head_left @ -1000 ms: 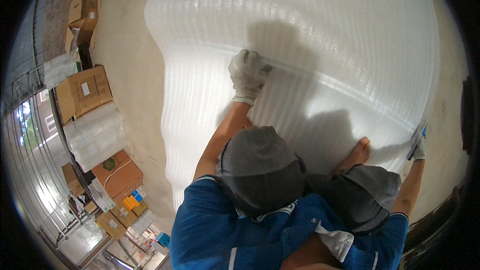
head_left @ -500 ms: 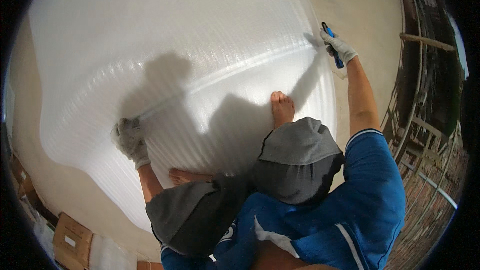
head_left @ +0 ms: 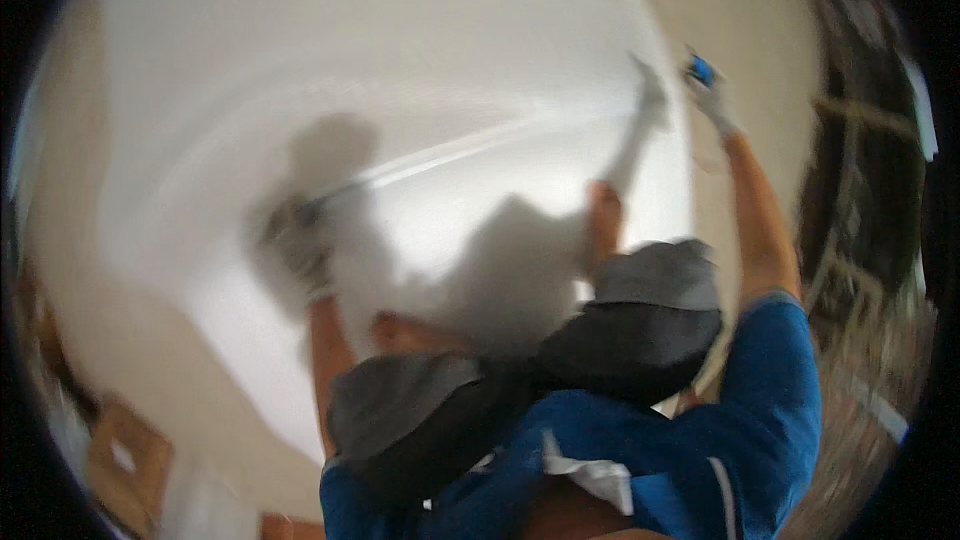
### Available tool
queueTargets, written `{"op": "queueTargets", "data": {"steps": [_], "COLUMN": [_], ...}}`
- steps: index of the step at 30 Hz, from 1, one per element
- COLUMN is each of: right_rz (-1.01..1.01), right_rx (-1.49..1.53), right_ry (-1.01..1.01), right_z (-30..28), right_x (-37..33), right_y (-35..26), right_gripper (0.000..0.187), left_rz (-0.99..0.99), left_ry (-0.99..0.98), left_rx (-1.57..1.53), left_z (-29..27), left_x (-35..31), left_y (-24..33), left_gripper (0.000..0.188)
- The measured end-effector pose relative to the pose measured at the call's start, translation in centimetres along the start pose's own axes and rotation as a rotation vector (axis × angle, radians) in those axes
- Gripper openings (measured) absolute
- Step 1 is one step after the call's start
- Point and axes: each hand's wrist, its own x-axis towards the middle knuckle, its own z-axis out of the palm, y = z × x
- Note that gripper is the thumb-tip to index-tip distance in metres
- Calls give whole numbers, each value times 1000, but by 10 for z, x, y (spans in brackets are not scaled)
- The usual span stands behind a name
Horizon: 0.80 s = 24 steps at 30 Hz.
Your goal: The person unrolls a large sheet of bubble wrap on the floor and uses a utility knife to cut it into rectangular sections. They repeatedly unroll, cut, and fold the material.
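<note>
A large translucent white sheet of packing foam (head_left: 480, 230) covers the floor under me. A bright straight crease runs across it from lower left to upper right. At the crease's left end, my left hand (head_left: 298, 245) in a pale work glove rests against the foam; motion smears its fingers. My right hand (head_left: 714, 105), gloved too, is stretched out just past the sheet's right edge. Its fingers are closed round a blue-and-black utility knife (head_left: 702, 70), held above the bare floor; its blade cannot be made out.
My bare feet stand on the foam, the right foot (head_left: 604, 202) farther forward. A brown cardboard box (head_left: 128, 465) is at the lower left. Dark timbers and clutter (head_left: 865, 180) line the right side. Beige floor (head_left: 755, 30) borders the sheet.
My right hand with the knife has moved right, off the foam's edge. My left hand has shifted right and slightly away from me. The view has shifted and blurred.
</note>
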Motion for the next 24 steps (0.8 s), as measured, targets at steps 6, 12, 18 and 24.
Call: {"op": "queueTargets", "data": {"steps": [6, 12, 18, 24], "right_rz": [-892, -719, -621, -642], "right_rx": [-247, -60, -23, -46], "right_ry": [-622, -952, -856, -873], "right_z": [116, 223, 269, 271], "right_x": [-109, -191, -180, -169], "right_y": [-212, -325, -304, -297], "right_gripper": [46, 45, 57, 56], "left_rz": [259, 236, 263, 67], "left_ry": [367, 289, 308, 449], "left_rx": [49, 94, 223, 257], "left_z": [1, -24, -49, -88], "left_x": [-13, -23, -8, 34], "left_y": [0, 5, -46, -132], "left_gripper": [42, 37, 51, 60]}}
